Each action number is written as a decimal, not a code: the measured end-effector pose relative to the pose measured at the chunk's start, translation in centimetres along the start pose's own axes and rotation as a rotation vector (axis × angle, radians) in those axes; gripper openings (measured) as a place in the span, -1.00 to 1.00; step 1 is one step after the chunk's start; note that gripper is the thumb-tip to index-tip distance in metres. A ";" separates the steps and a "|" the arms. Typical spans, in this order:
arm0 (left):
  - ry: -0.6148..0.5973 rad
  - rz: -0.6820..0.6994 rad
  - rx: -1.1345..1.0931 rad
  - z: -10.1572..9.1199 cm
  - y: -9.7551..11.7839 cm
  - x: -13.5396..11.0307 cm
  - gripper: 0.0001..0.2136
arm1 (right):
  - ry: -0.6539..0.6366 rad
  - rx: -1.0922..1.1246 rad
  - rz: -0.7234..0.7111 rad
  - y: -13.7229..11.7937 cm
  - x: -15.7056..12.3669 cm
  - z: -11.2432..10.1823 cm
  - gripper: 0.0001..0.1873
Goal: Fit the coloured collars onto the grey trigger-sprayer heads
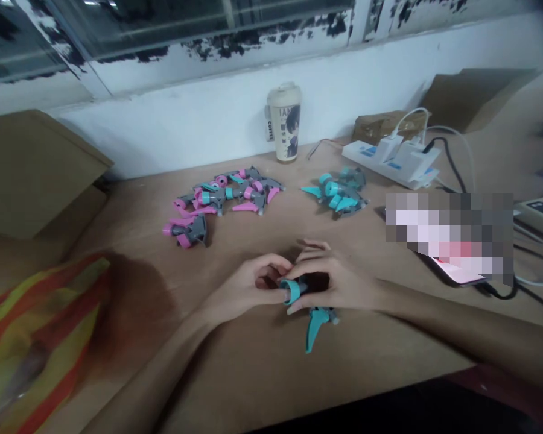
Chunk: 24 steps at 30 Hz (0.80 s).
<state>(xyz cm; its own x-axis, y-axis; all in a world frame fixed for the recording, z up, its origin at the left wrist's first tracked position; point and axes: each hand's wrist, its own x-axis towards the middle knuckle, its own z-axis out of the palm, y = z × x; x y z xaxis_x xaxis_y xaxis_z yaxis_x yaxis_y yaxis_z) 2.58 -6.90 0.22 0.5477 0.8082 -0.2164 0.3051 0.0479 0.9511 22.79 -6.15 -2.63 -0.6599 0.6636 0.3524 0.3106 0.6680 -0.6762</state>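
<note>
Both hands meet over the near middle of the table around a grey and teal trigger spray head [315,328]. My left hand [256,283] is closed, with thumb and fingers at its teal ring [291,292]. My right hand [332,277] curls round the grey body and hides most of it; the teal trigger sticks out below. Beyond the hands, to the left, lies a pile of pink and grey spray heads [253,196], with some teal parts among them. A smaller heap of teal and grey spray heads [339,190] lies to the right of that pile.
A paper coffee cup [286,123] stands against the wall. At right are a white power strip [389,163] with plugs and cables, and a phone [461,274] on a charging cable. Cardboard [36,175] and a red-yellow striped bag [40,337] occupy the left side.
</note>
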 end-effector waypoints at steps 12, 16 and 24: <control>-0.077 -0.081 0.043 0.1 -0.3 0.0 -0.79 | 0.023 -0.008 -0.010 -0.3 -0.3 0.2 -0.66; -0.080 -0.054 0.058 0.3 -0.2 0.0 -0.80 | 0.021 -0.008 -0.002 -0.5 -0.3 0.1 -0.67; -0.073 -0.078 0.105 0.9 0.4 -0.1 -0.75 | 0.034 -0.010 -0.037 -0.6 -0.4 0.1 -0.68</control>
<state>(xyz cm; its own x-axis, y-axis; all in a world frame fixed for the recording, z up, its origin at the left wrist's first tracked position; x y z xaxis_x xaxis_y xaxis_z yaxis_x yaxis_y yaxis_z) 3.30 -7.50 0.39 0.5730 0.7596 -0.3079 0.4265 0.0444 0.9034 22.83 -6.80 -2.43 -0.6475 0.6495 0.3986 0.2937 0.6953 -0.6560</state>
